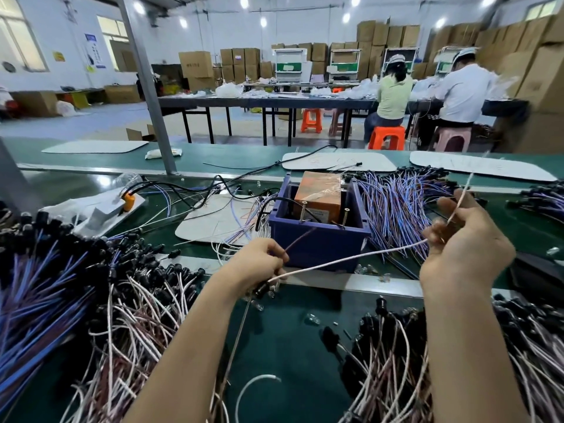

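One pale wire [351, 259] runs taut between left grip [263, 264] and right grip [467, 239], both clamped on it above the table [290, 343]; orange box [320, 193] label too blurred to read.

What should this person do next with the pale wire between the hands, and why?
Probably draw the right hand outward to pull the pale wire straight: it spans both hands, the left hand pinches it beside a brown wire, and its free end sticks up.

Too blurred to read: print on the blue wall poster [94, 50], yellow wall sign [58, 56], far carton [195, 65] and orange box [319, 193] in the blue bin [317, 245].
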Tool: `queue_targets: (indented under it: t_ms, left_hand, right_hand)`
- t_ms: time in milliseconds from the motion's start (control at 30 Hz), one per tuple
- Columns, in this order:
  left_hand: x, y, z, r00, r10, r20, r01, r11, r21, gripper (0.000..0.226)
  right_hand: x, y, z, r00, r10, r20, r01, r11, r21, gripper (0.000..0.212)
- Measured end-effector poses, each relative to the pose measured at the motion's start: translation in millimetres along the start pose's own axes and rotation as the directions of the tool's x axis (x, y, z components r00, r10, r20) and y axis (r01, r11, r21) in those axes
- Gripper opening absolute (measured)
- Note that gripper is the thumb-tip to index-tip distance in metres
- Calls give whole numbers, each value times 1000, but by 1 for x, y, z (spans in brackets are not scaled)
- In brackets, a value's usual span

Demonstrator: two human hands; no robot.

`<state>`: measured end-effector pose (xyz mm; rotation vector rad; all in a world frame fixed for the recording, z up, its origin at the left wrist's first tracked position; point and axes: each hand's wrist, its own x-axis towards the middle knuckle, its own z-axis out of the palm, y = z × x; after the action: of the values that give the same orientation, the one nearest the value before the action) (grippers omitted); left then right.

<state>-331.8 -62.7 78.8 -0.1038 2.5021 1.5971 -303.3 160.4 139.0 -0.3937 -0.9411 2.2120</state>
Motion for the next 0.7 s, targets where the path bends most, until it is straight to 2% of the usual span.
queue_targets:
  t_ms: [133,267,333,433,533,600,700]
  left_hand:
    - [2,-2,-6,995,-98,6,98,995,-35,27]
    - [6,-2,-6,998,-1,-55,-8,988,-156,35]
    - [8,1,-3,994,29,-109,-51,976,-211,39]
    - [8,7,0,992,17,-122,-53,953,-298,38]
    - [6,7,-1,995,33,-99,-60,957,-284,29]
    - [4,6,-1,986,106,-132,-133,966,-223,27]
    - [3,7,0,958,201,-204,-251,934,-255,23]
  right_hand:
    - [6,0,-7,999,1,-43,-5,996,-86,19]
    - [14,4,-18,998,17,63,4,950,-313,8]
    - [18,9,-21,984,77,160,12,871,-492,6]
    - [20,23,-24,932,201,302,85,689,-720,13]
    - [19,38,-22,915,218,339,150,597,-788,19]
    - [18,45,-21,916,193,351,182,580,-794,21]
    - [17,49,-20,901,188,391,230,557,-798,18]
